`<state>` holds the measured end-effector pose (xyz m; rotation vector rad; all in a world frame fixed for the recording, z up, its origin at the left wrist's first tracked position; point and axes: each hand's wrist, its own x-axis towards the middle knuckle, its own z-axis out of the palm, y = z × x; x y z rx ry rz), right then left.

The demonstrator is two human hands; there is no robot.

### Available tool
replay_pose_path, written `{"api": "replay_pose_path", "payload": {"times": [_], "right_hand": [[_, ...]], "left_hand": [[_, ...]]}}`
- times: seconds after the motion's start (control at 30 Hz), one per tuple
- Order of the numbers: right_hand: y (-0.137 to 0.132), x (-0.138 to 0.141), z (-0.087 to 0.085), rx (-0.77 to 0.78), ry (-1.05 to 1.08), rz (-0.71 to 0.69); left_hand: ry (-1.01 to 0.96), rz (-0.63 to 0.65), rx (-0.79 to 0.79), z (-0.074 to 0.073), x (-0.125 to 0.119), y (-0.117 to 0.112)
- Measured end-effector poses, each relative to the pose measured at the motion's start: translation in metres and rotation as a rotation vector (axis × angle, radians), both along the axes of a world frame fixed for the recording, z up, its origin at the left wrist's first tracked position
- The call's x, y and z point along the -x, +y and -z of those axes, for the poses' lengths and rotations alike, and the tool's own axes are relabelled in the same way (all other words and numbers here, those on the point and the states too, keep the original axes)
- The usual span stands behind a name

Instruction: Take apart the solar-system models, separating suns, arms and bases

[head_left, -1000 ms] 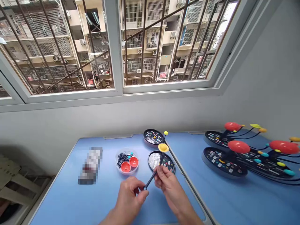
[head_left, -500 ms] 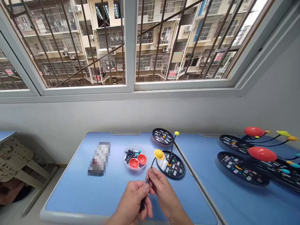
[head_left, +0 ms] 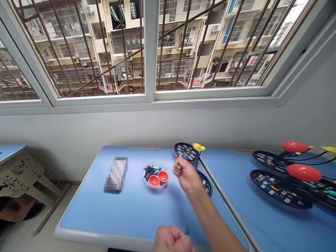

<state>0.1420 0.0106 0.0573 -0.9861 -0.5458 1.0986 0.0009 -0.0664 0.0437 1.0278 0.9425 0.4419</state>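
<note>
My right hand point(head_left: 187, 176) is closed in a pinch above the front dark disc base point(head_left: 206, 182), hiding much of it. It appears to grip a rod with a yellow domed tip point(head_left: 196, 146); the rod itself is hidden behind the hand. Just beside that tip is a smaller yellow ball point(head_left: 202, 148) on a thin black rod standing on the base. At the table's near edge my left hand point(head_left: 172, 240) is curled shut, partly cut off by the frame. Two thin black rods point(head_left: 187, 231) poke out of it.
A clear round dish point(head_left: 155, 187) holds red half-shells, black rods and small blue balls. Another dark disc point(head_left: 186, 152) sits behind. On the right table point(head_left: 236, 217) stand assembled models with red domes point(head_left: 303, 173). A pixelated oblong thing point(head_left: 116, 175) lies left.
My hands have parted. The right one moved forward and to the right, carrying the yellow-tipped rod toward the disc base. The left one dropped back toward me. The view shifted slightly.
</note>
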Motion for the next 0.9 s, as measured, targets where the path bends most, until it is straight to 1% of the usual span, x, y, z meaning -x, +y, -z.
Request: {"api": "replay_pose_path", "payload": {"times": [0.03, 0.07, 0.1, 0.13, 0.17, 0.23, 0.27, 0.33, 0.43, 0.5, 0.57, 0.67, 0.77, 0.9], "right_hand": [[0.001, -0.01, -0.006, -0.028, -0.006, 0.015], [-0.001, -0.016, -0.011, -0.067, -0.043, -0.031], [-0.006, -0.019, -0.015, -0.088, -0.076, -0.083], [-0.013, -0.018, -0.017, -0.094, -0.1, -0.156], [-0.022, -0.013, -0.018, -0.084, -0.108, -0.244], [-0.04, 0.006, -0.013, -0.033, -0.06, -0.443], [-0.049, 0.017, -0.007, -0.006, -0.015, -0.532], [-0.062, 0.037, 0.005, 0.019, 0.045, -0.634], [-0.072, 0.056, 0.023, 0.038, 0.051, -0.686], [-0.075, 0.059, 0.034, 0.071, -0.011, -0.696], [-0.078, 0.053, 0.043, 0.087, -0.133, -0.686], [-0.086, 0.039, 0.051, 0.075, -0.289, -0.554], [-0.096, 0.03, 0.048, 0.075, -0.33, -0.377], [-0.106, 0.038, 0.039, 0.072, -0.475, -0.224]], "left_hand": [[-0.013, 0.01, -0.004, 0.002, 0.001, 0.0], [-0.047, -0.024, -0.011, 0.002, 0.003, 0.003], [-0.089, -0.085, -0.042, -0.001, 0.005, 0.009], [-0.132, -0.186, -0.104, -0.005, 0.007, 0.016], [-0.165, -0.261, -0.175, -0.01, 0.009, 0.025], [-0.197, -0.364, -0.298, -0.021, 0.013, 0.041], [-0.201, -0.377, -0.334, -0.025, 0.013, 0.047], [-0.198, -0.347, -0.364, -0.029, 0.012, 0.053], [-0.181, -0.25, -0.365, -0.024, 0.01, 0.053], [-0.156, -0.226, -0.34, -0.018, 0.012, 0.049], [-0.119, -0.243, -0.298, -0.013, 0.017, 0.046], [-0.049, -0.256, -0.267, -0.009, 0.028, 0.041], [0.003, -0.177, -0.261, -0.009, 0.036, 0.033], [0.019, -0.063, -0.212, -0.008, 0.039, 0.022]]}}
